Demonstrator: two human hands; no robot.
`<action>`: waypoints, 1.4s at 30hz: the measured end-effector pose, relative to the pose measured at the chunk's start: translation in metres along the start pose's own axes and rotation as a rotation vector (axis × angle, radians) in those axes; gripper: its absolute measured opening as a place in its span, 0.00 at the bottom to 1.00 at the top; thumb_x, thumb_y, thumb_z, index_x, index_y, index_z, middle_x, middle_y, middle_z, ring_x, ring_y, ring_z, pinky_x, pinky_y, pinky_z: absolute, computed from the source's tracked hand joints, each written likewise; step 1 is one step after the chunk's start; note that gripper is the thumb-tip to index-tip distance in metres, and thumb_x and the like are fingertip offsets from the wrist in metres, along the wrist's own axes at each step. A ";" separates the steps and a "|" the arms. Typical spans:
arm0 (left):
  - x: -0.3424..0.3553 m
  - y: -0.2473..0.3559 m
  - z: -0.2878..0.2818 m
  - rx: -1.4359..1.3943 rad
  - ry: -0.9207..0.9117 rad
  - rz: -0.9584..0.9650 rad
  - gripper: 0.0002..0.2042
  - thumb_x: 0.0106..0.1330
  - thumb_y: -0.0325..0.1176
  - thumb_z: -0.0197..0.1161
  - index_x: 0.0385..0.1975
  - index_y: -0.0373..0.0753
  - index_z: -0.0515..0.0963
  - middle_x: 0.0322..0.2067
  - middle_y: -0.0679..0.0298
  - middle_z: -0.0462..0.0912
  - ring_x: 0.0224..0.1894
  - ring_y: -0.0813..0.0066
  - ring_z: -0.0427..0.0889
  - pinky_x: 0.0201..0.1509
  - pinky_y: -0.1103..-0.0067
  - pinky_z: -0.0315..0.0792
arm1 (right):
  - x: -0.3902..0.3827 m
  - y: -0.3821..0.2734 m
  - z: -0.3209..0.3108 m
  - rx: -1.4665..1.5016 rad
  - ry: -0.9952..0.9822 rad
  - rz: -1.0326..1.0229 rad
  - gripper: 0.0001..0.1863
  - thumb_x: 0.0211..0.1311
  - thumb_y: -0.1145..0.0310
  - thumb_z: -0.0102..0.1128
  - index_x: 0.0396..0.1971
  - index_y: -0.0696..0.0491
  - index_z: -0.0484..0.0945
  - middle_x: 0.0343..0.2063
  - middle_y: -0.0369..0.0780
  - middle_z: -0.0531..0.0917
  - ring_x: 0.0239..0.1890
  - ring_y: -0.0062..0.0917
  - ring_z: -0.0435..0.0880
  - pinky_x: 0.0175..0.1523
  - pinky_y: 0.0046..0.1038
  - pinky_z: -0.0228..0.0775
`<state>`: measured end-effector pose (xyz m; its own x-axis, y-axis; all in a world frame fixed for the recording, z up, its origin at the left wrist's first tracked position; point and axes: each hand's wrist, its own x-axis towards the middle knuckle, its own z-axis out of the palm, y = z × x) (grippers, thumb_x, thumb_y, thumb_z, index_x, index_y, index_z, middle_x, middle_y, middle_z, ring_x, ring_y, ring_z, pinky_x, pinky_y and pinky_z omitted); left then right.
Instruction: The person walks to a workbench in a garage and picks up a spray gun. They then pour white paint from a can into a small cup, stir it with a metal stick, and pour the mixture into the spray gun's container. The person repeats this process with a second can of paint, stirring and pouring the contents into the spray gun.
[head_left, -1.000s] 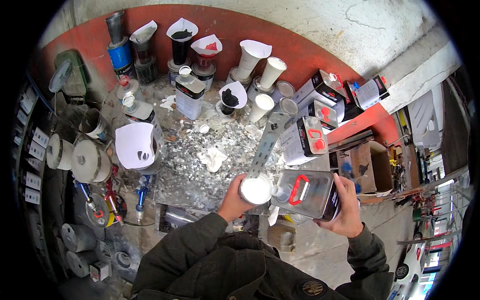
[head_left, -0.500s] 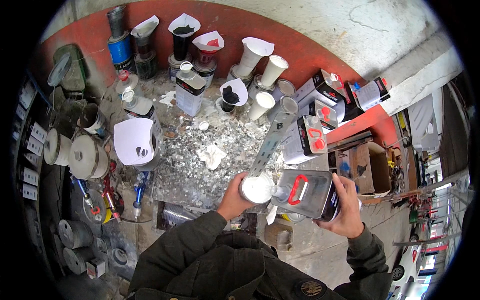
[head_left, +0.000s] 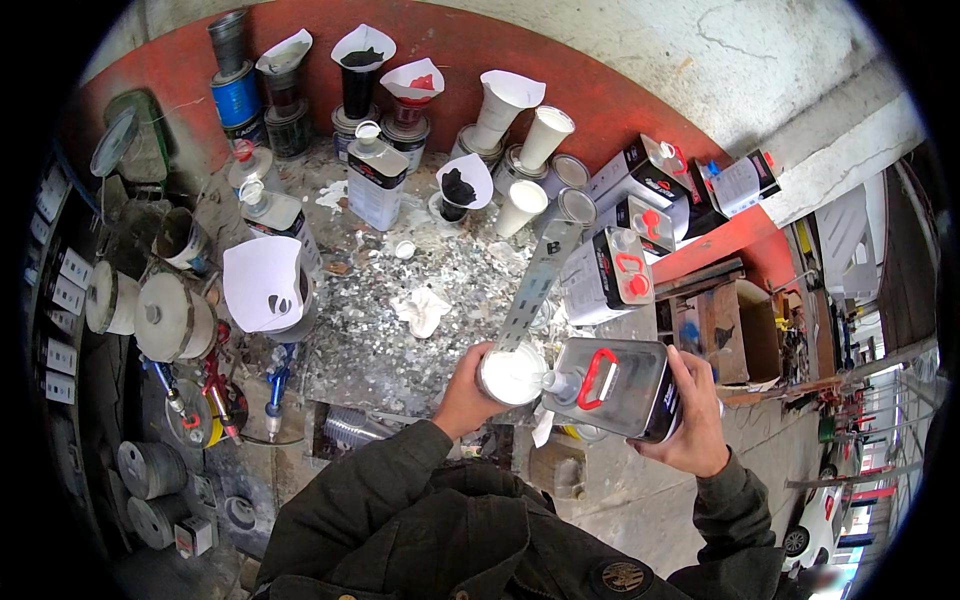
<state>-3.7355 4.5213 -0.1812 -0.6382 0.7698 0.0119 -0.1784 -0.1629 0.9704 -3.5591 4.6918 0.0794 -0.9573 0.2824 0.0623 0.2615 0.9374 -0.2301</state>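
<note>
My left hand [head_left: 470, 400] is closed round a cup of white liquid [head_left: 512, 385]. A long metal mixing ruler [head_left: 532, 285] stands in the cup, tilted away from me. My right hand [head_left: 692, 430] grips the end of a rectangular metal can [head_left: 625, 385] with a red handle, tipped on its side so that its plastic spout [head_left: 560, 385] meets the cup's right rim; I cannot make out a stream. Just beyond them, a second red-handled can [head_left: 590, 285] stands on the paint-spattered bench [head_left: 370, 330], and a crumpled white rag [head_left: 420, 312] lies to the left.
Cups with paper strainers [head_left: 362, 75], paint tins [head_left: 238, 95] and more cans [head_left: 635, 180] line the red back panel [head_left: 640, 95]. Spray guns [head_left: 280, 390] and lidded pots [head_left: 175, 315] are at left. A cardboard box [head_left: 750, 330] is at right; a white car [head_left: 815, 520] is beyond.
The scene has shifted very slightly in view. Both hands keep their grip, with the can, cup and ruler in nearly the same position as a second ago.
</note>
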 end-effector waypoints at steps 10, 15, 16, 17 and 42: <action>0.001 0.005 0.006 -0.002 -0.036 -0.020 0.42 0.44 0.23 0.81 0.61 0.38 0.63 0.55 0.59 0.75 0.59 0.69 0.75 0.62 0.72 0.71 | -0.019 0.012 0.008 0.082 0.019 0.067 0.65 0.23 0.67 0.83 0.71 0.56 0.56 0.57 0.51 0.68 0.58 0.45 0.69 0.64 0.40 0.62; -0.005 -0.006 0.009 0.103 -0.035 -0.062 0.43 0.43 0.25 0.82 0.60 0.37 0.63 0.55 0.59 0.75 0.59 0.68 0.75 0.62 0.71 0.72 | -0.055 0.048 0.033 0.398 0.146 0.230 0.67 0.26 0.67 0.83 0.71 0.61 0.51 0.58 0.47 0.67 0.62 0.41 0.67 0.69 0.39 0.58; -0.004 -0.011 0.010 0.132 -0.039 -0.073 0.43 0.43 0.25 0.82 0.60 0.37 0.63 0.55 0.58 0.75 0.59 0.68 0.75 0.62 0.71 0.72 | -0.062 0.056 0.044 0.613 0.205 0.274 0.70 0.27 0.67 0.84 0.73 0.62 0.46 0.64 0.46 0.64 0.69 0.36 0.62 0.74 0.36 0.51; -0.003 0.002 0.011 0.096 -0.044 -0.092 0.43 0.42 0.26 0.83 0.60 0.36 0.64 0.54 0.58 0.76 0.58 0.67 0.76 0.61 0.71 0.73 | -0.068 0.068 0.053 0.656 0.243 0.308 0.71 0.28 0.68 0.84 0.73 0.62 0.43 0.66 0.47 0.61 0.71 0.35 0.59 0.75 0.34 0.49; 0.007 -0.036 -0.117 0.530 -0.114 -0.092 0.19 0.67 0.33 0.60 0.54 0.32 0.78 0.52 0.44 0.79 0.57 0.49 0.75 0.58 0.57 0.72 | -0.051 0.204 0.174 0.330 1.323 0.984 0.67 0.35 0.61 0.83 0.72 0.57 0.42 0.61 0.56 0.60 0.64 0.51 0.61 0.68 0.46 0.56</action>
<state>-3.8216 4.4600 -0.2439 -0.5477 0.8327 -0.0815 0.1905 0.2190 0.9569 -3.4784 4.8330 -0.1398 0.3422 0.8204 0.4582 0.4563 0.2812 -0.8442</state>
